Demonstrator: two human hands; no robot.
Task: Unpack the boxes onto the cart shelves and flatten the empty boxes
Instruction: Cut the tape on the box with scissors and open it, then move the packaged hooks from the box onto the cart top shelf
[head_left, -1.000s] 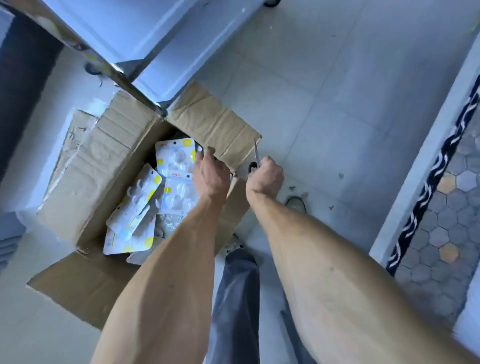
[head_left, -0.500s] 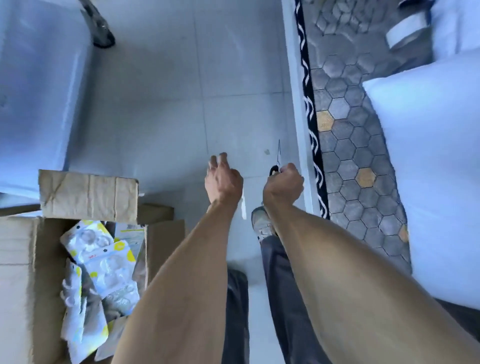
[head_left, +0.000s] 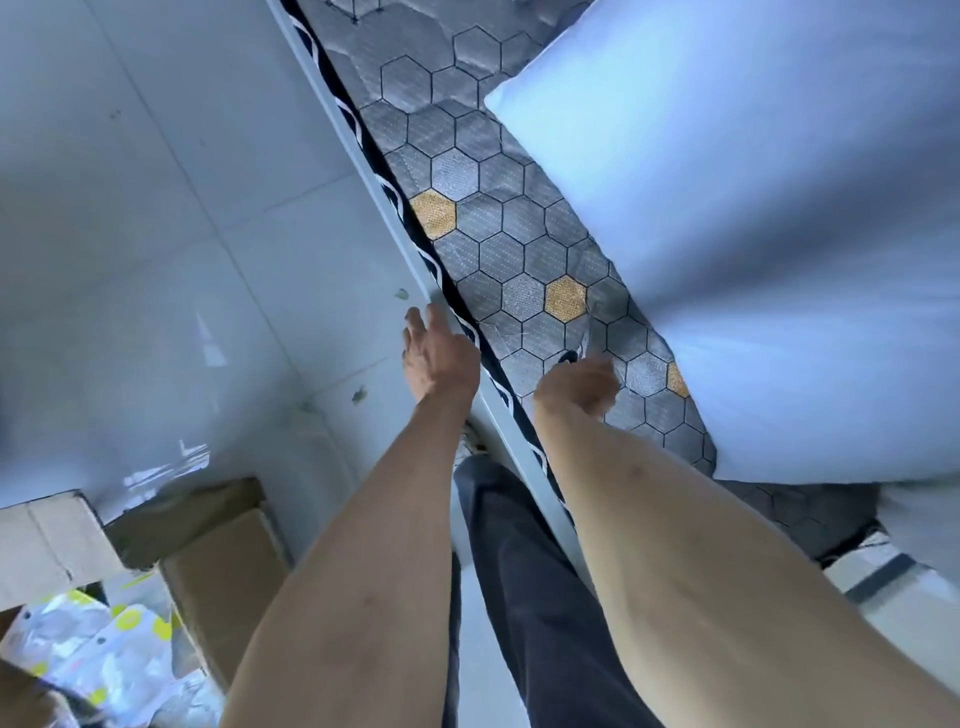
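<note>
the right hand (head_left: 579, 384) is over the bed (head_left: 519, 249), fingers curled round small scissors (head_left: 576, 349) that point away. the left hand (head_left: 436, 353) is loose and holds nothing. the open box (head_left: 218, 561) with packets (head_left: 104, 654) sits low on the left, behind both hands, closer to the left arm.

Both your bare forearms reach forward and away from you, side by side and a little apart. Your left hand (head_left: 439, 353) is relaxed, its fingers stretched out loosely and holding nothing. Your right hand (head_left: 579, 382) is blurred, its fingers curled in a grip round a small dark-handled tool, possibly scissors.
</note>
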